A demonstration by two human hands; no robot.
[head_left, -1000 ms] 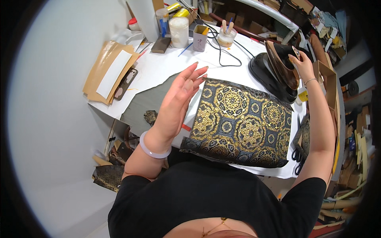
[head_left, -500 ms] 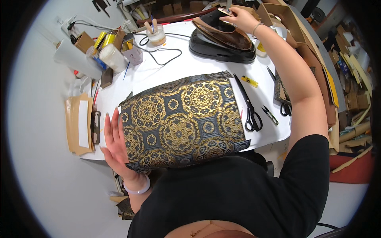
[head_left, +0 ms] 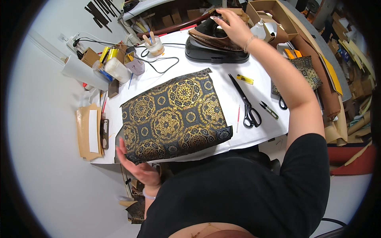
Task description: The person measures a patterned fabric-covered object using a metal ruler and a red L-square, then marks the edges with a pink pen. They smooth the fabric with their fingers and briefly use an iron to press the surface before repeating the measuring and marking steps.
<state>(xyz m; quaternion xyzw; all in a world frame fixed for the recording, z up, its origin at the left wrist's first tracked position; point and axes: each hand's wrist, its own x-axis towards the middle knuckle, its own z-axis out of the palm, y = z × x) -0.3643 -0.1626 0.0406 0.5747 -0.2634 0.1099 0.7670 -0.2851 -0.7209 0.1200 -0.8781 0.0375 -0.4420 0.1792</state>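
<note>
A sheet of black and gold patterned brocade fabric [head_left: 170, 119] lies on the white-covered table, its near right corner curled up. My left hand [head_left: 139, 166] is at the fabric's near left corner, open with fingers apart; whether it touches the cloth I cannot tell. At the back, a dark brown clothes iron [head_left: 203, 35] rests on its black base [head_left: 216, 56]. Over the iron's handle my right hand [head_left: 234, 29] is open, its fingers stretched out. To the right of the fabric are black scissors [head_left: 249, 113], thread snips [head_left: 269, 110] and a small yellow case [head_left: 245, 79].
At the back left stand a jar with wooden sticks [head_left: 154, 47], a white bottle [head_left: 118, 71] and a cup of tools [head_left: 136, 65]. Brown card pieces [head_left: 84, 133] lie at the left edge. Cardboard boxes [head_left: 272, 10] and more patterned fabric [head_left: 307, 73] are on the right.
The iron, tilted up in my right hand before, now sits down on its base and the fingers have let go. My left hand has drawn back toward me; the fabric lies flatter.
</note>
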